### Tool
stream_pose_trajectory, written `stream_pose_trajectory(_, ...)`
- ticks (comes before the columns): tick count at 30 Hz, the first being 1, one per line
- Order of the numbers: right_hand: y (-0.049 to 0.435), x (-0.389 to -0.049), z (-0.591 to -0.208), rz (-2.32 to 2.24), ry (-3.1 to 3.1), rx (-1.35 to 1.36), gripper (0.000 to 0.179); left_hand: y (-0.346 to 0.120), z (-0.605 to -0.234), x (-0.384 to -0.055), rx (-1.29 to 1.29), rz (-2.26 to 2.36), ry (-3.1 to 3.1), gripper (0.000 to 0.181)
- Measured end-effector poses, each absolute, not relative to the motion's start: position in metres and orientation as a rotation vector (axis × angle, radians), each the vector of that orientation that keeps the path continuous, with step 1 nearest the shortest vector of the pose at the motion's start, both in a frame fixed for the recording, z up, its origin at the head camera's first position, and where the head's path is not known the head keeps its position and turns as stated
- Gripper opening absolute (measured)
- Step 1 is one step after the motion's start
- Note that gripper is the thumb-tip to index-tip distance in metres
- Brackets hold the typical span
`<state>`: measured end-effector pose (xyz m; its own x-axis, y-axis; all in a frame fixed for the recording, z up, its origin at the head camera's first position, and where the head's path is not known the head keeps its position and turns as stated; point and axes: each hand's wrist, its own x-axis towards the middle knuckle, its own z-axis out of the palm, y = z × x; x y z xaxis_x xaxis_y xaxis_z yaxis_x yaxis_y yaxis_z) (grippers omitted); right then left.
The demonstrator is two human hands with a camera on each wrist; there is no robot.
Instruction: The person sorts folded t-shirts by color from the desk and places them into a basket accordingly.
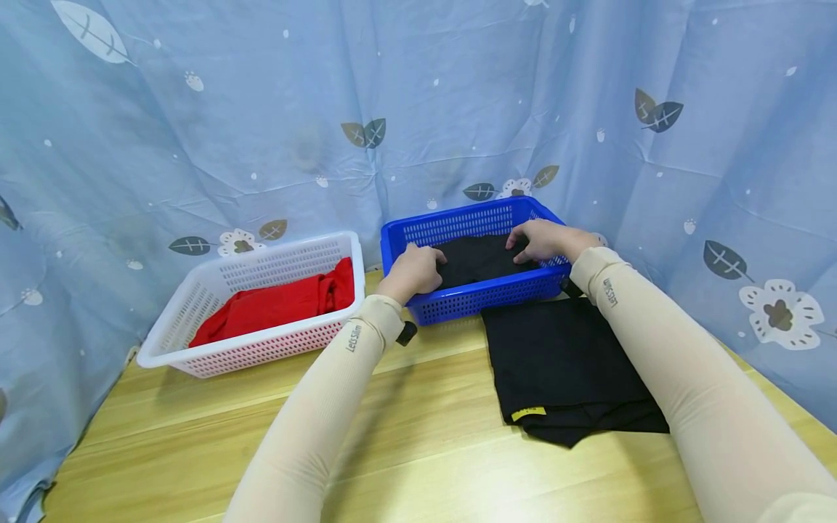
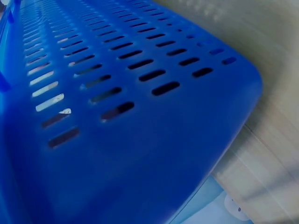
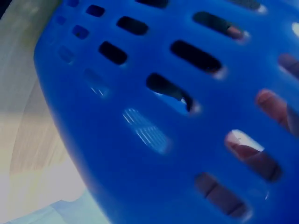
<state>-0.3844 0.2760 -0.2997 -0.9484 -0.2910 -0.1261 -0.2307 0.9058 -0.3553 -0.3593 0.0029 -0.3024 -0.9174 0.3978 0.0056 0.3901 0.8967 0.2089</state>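
A black cloth [image 1: 480,258] lies in the blue basket [image 1: 487,294]. At the basket's left end, my left hand [image 1: 414,272] reaches over the rim, its thumb side by the cloth; most of its other fingers are hidden. Over the right part my right hand [image 1: 546,240] has loosely bent, spread fingers at the cloth's edge. The basket's slotted wall [image 2: 154,126] fills most of the left wrist view and hides that hand. Through slots of the basket wall [image 3: 117,172] in the right wrist view, bits of fingers [image 3: 273,105] show.
A white basket [image 1: 163,356] with red cloth [image 1: 275,309] stands to the left. Folded black cloth [image 1: 569,363] with a yellow label [image 1: 528,413] lies on the wooden table [image 1: 418,443] before the blue basket. A blue patterned curtain [image 1: 261,109] hangs behind.
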Motion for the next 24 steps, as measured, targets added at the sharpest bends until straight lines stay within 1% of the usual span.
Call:
stream_pose_trajectory(6, 0.271, -0.3823, -0.2954, -0.463, 2.922, -0.39, 0.032, 0.0032, -0.3041, -0.3585, 0.565, 0.344, 3.068, 0.044)
stream_pose_trajectory(16, 0.2692, -0.3899, -0.3011, -0.438, 2.917, -0.365, 0.035, 0.0001, -0.3061, -0.3625, 0.654, 0.27, 3.07, 0.041)
stream_pose_trajectory(24, 0.2664, -0.3897, -0.3043, -0.436, 2.883, -0.35, 0.038, -0.001, -0.306, -0.3624, 0.655, 0.275, 3.039, 0.039)
